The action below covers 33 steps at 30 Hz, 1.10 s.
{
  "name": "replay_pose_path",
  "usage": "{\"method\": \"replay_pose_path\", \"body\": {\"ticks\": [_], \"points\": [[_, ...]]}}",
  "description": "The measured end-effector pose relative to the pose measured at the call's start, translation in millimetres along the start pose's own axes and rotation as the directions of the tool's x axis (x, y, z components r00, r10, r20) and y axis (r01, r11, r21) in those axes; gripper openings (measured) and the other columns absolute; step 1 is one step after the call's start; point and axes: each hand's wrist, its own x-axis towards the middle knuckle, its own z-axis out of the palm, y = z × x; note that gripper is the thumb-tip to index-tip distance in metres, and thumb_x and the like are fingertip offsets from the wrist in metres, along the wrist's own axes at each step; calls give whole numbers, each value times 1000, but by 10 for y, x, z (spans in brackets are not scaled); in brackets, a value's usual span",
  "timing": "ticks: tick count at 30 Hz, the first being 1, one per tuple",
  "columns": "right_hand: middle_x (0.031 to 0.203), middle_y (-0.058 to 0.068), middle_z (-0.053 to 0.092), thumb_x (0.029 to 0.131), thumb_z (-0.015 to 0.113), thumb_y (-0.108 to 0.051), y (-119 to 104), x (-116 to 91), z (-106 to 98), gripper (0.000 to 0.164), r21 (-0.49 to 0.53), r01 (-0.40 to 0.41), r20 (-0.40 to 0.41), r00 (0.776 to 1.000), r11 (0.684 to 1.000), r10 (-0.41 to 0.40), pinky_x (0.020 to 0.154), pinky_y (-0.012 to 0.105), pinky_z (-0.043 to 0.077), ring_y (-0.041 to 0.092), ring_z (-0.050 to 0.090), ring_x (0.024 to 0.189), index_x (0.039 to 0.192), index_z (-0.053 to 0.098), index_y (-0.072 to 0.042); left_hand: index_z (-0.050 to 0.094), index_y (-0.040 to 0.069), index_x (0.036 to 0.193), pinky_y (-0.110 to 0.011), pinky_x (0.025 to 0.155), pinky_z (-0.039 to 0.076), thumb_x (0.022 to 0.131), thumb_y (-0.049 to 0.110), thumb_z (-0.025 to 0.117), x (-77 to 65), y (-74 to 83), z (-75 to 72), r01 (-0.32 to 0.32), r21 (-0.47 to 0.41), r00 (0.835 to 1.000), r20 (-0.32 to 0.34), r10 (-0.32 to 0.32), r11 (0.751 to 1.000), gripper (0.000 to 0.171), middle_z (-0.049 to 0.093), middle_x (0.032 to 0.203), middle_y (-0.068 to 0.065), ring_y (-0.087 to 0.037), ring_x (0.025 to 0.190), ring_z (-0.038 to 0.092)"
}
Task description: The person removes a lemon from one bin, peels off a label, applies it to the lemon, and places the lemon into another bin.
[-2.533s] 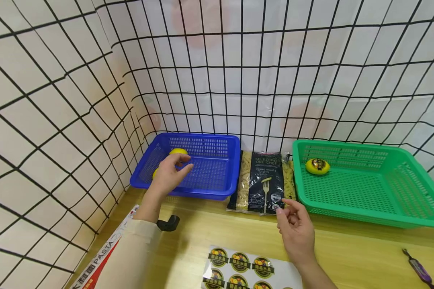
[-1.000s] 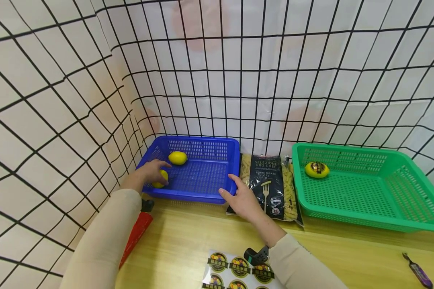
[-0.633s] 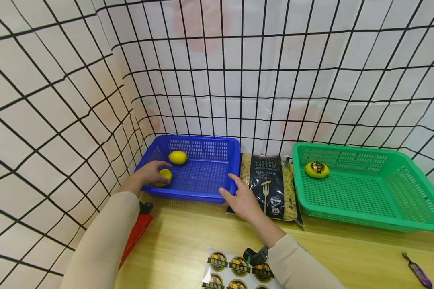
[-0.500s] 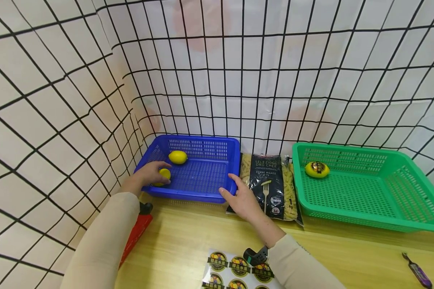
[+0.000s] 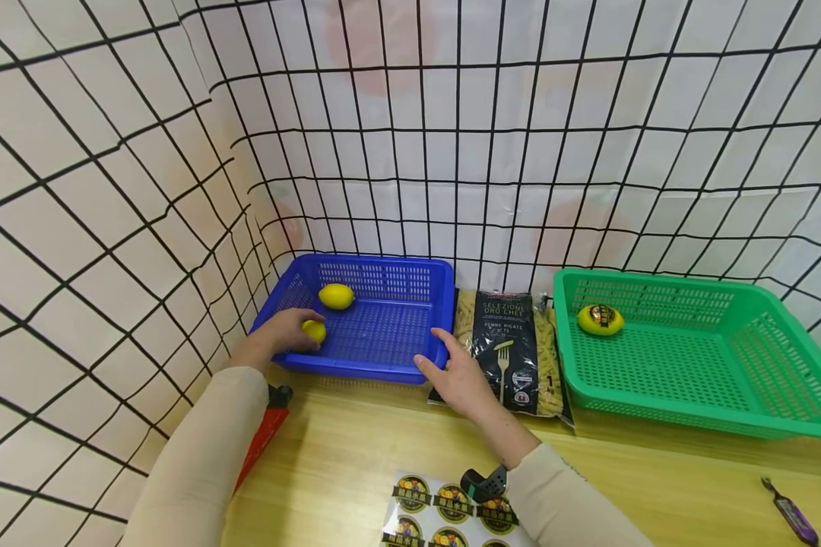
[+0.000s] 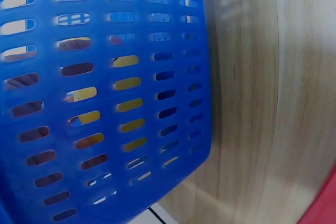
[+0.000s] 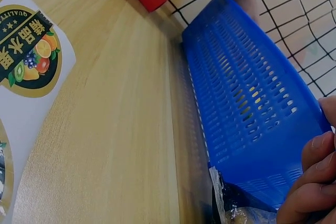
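My left hand (image 5: 282, 332) reaches over the left rim of the blue basket (image 5: 390, 330) and grips a yellow lemon (image 5: 315, 330) inside it, near the front left corner. Behind it a second lemon (image 5: 337, 296) lies on the basket floor. At the front right corner my right hand (image 5: 460, 380) holds the basket's rim, thumb and index finger spread about the corner. Its other fingers curl beside the outer wall in the right wrist view. In the left wrist view, the basket wall (image 6: 149, 85) screens most of the left hand; yellow shows through its slots.
A bag of penne (image 5: 502, 349) lies between the blue basket and a green basket (image 5: 691, 372), which holds a lemon with a black label (image 5: 600, 319). A sticker sheet (image 5: 420, 513) lies in front, a red box (image 5: 263, 437) at left. A grid-patterned cloth closes the back and left.
Both hands have come to the blue basket: the left went down onto the front lemon, the right moved left from the penne bag to the rim. Lately the gripped lemon has shifted slightly.
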Motion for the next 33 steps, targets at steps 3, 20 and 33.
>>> {"method": "replay_pose_path", "body": {"ticks": [3, 20, 33], "points": [[126, 18, 69, 98, 65, -46, -7, -5, -5, 70, -2, -1, 2, 1000, 1000, 1, 65, 30, 56, 19, 70, 84, 158, 36, -25, 58, 14, 145, -67, 119, 29, 92, 19, 73, 0, 3, 7, -6, 1, 1000, 2, 6, 1000, 55, 45, 156, -25, -47, 145, 38], [131, 20, 67, 98, 67, -42, -26, -15, -28, 69, 21, -13, 11, 1000, 1000, 13, 65, 29, 56, 18, 69, 83, 158, 37, -25, 60, 16, 143, -66, 120, 29, 93, 16, 71, -1, 26, 24, 7, 11, 1000, 3, -7, 1000, 51, 45, 156, -24, -46, 143, 39], [150, 19, 54, 97, 68, -42, -45, 8, -19, 70, 8, -34, 0, 999, 999, 34, 93, 49, 59, 31, 69, 114, 158, 38, -24, 60, 12, 143, -66, 120, 30, 95, 19, 71, 68, -8, 34, -107, 30, 994, 6, 107, 994, 50, 49, 153, -24, -48, 145, 39]]}}
